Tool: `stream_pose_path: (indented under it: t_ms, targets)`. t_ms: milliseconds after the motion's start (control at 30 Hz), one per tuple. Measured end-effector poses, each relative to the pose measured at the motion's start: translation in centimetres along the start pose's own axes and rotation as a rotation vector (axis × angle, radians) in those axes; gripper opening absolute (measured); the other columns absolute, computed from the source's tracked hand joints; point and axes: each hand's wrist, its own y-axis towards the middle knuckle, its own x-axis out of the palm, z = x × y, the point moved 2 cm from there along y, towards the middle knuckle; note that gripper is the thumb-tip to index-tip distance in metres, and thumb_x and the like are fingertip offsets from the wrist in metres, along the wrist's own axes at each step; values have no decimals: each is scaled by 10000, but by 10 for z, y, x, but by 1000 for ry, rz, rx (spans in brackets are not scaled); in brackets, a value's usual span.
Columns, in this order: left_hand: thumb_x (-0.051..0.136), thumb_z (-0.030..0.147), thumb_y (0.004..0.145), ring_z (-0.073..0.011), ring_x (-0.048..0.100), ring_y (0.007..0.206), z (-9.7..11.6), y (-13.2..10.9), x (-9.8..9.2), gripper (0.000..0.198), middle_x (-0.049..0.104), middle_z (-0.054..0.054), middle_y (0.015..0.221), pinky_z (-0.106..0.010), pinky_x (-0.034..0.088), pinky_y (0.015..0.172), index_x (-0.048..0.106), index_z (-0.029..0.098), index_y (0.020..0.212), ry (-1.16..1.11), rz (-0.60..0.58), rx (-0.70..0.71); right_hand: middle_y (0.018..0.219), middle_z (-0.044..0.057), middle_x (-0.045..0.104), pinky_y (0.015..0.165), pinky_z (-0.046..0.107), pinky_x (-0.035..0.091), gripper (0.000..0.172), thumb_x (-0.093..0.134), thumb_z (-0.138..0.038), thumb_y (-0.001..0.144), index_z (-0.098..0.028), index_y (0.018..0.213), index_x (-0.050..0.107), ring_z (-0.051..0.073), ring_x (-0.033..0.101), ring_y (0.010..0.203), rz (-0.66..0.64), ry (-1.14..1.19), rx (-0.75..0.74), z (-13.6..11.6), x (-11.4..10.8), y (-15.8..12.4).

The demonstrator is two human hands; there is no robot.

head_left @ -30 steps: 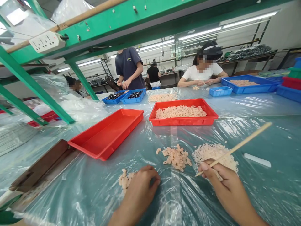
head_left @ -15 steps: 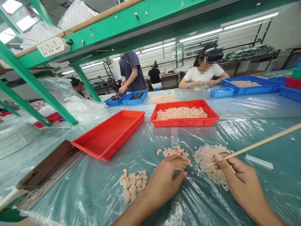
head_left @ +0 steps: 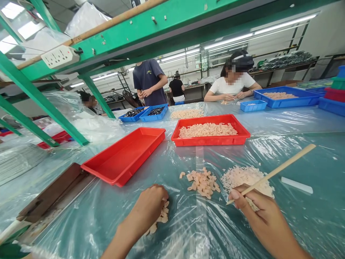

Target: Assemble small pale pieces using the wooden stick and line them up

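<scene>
My right hand (head_left: 256, 208) holds a thin pale wooden stick (head_left: 280, 172) like a pen. Its pointed tip is aimed left, just above the plastic-covered table. Behind that hand lies a heap of small whitish, ring-like bits (head_left: 242, 176). My left hand (head_left: 151, 205), its fingers curled down, is over a pile of rounded peach-coloured pieces (head_left: 163, 214) and covers most of it. Its fingertips are hidden, so whatever they may hold cannot be seen. Between the hands sits a pile of peach-coloured, more angular pieces (head_left: 203, 182).
A red tray (head_left: 121, 174) with nothing in it stands left, and another red tray (head_left: 210, 141) holds many peach pieces. A white strip (head_left: 296, 185) lies right. Green shelf framing (head_left: 107, 39) crosses overhead. Across the table, people work near blue trays (head_left: 288, 102).
My left hand has moved left from the angular pieces to the rounded pile, its fingers now curled. My right hand has drawn slightly nearer and left, with the stick tip off the whitish heap.
</scene>
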Motion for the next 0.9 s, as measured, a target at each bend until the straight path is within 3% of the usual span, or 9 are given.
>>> stream_pose_path:
  t_ms: [133, 200, 333, 433, 500, 700, 900]
  targets:
    - [448, -3, 716, -211, 578, 680, 4, 0, -1, 233, 632, -86, 765, -258, 316, 557, 617, 151, 671, 20, 27, 2, 610, -7, 545, 562, 226, 421, 374, 401, -370, 927, -220, 596, 487, 168, 565, 603, -90, -14, 4, 5, 3, 0]
    - [459, 27, 740, -170, 550, 637, 9, 0, 3, 212, 619, -44, 731, -237, 329, 551, 618, 164, 710, -110, 55, 31, 670, 9, 598, 586, 225, 444, 348, 407, -372, 922, -223, 627, 518, 183, 605, 670, -148, -12, 10, 6, 8, -1]
    - [598, 158, 747, -144, 532, 644, 28, 1, 21, 119, 616, -22, 712, -229, 399, 606, 679, 147, 834, -841, 40, 143, 849, 26, 665, 654, 238, 478, 222, 450, -362, 898, -253, 861, 640, 194, 638, 786, -229, 60, 74, 5, 20, -3]
    - [742, 243, 670, -126, 534, 606, 48, 3, 36, 188, 614, -31, 664, -231, 424, 603, 710, 108, 796, -1374, -95, 142, 764, 10, 638, 596, 246, 454, 227, 457, -341, 889, -262, 830, 661, 179, 620, 686, -287, 76, 79, 2, 28, -5]
    - [803, 257, 621, -115, 542, 585, 58, 4, 43, 241, 626, -36, 632, -227, 436, 602, 724, 100, 786, -1574, -138, 110, 724, 7, 624, 601, 255, 441, 214, 475, -311, 874, -248, 786, 660, 176, 607, 666, -308, 69, 37, 1, 31, -5]
    - [838, 262, 603, -112, 571, 601, 67, 5, 50, 229, 692, -82, 714, -217, 458, 606, 759, 124, 768, -1673, -114, 112, 710, 19, 635, 619, 267, 440, 213, 491, -282, 854, -223, 730, 655, 184, 606, 680, -303, 67, 18, 5, 33, -5]
    - [814, 300, 640, -106, 556, 595, 69, 5, 53, 217, 666, -64, 703, -207, 445, 590, 773, 147, 788, -1568, -27, 165, 698, 35, 641, 602, 273, 452, 177, 511, -266, 776, -199, 701, 657, 192, 601, 647, -290, 149, 193, 13, 38, -7]
